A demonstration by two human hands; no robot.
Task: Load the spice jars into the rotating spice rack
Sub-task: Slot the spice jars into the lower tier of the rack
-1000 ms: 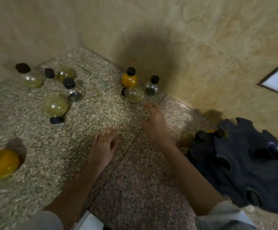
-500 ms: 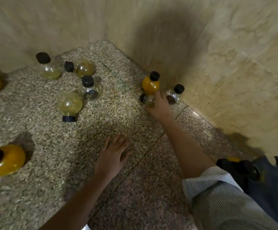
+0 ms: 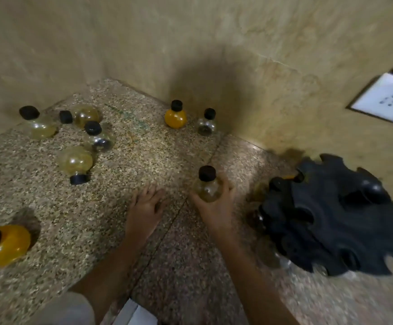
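My right hand (image 3: 214, 208) grips a round clear spice jar (image 3: 208, 188) with a black cap, held upright above the speckled stone floor (image 3: 144, 156). My left hand (image 3: 145, 207) rests flat on the floor beside it, fingers apart. The black rotating spice rack (image 3: 336, 216) stands to the right of my right hand, with a few jars showing at its left rim. An orange jar (image 3: 175, 117) and a small clear jar (image 3: 206, 124) stand upright near the wall corner. Several more jars (image 3: 74, 160) lie and stand at the left.
A large orange jar (image 3: 2, 245) lies on its side at the left edge. Tan walls (image 3: 237, 55) close the corner behind. A white wall socket (image 3: 387, 99) sits at the upper right. A white object (image 3: 135, 314) shows at the bottom edge.
My right hand took the clear jar lying beside the orange jar near the corner and drew it back toward me and the rack. My left hand stayed on the floor.
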